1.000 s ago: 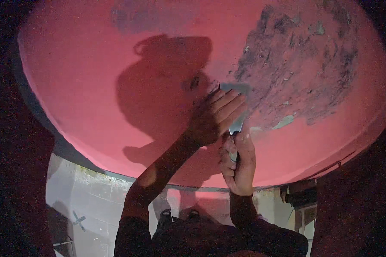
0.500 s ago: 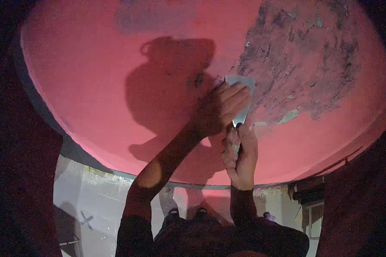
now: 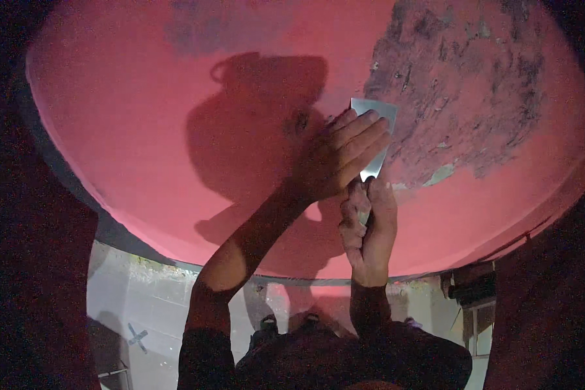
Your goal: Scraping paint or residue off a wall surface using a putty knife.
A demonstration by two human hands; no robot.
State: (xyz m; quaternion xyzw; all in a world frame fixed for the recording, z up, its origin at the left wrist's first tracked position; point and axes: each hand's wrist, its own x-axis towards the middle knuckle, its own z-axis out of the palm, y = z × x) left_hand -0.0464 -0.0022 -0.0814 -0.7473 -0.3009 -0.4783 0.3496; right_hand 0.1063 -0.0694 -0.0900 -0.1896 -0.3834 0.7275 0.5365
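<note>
the shiny, flared scraper [image 3: 376, 108] moved upward; right hand [image 3: 379, 237] gripping it, left hand [image 3: 335, 156] flat across.

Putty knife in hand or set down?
Putty knife in hand: right grip wraps its handle, left grip partly covers the blade.

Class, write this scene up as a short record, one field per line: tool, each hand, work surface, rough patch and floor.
Tool: metal scraper, wide end pointing away from the person
Right hand: gripping the scraper's handle
Left hand: laid across the blade, fingers extended
Surface: pinkish red, rounded edge
Rough patch: dark, uneven, mostly right of the scraper
Floor: pale, dark cross mark at lower left
</note>
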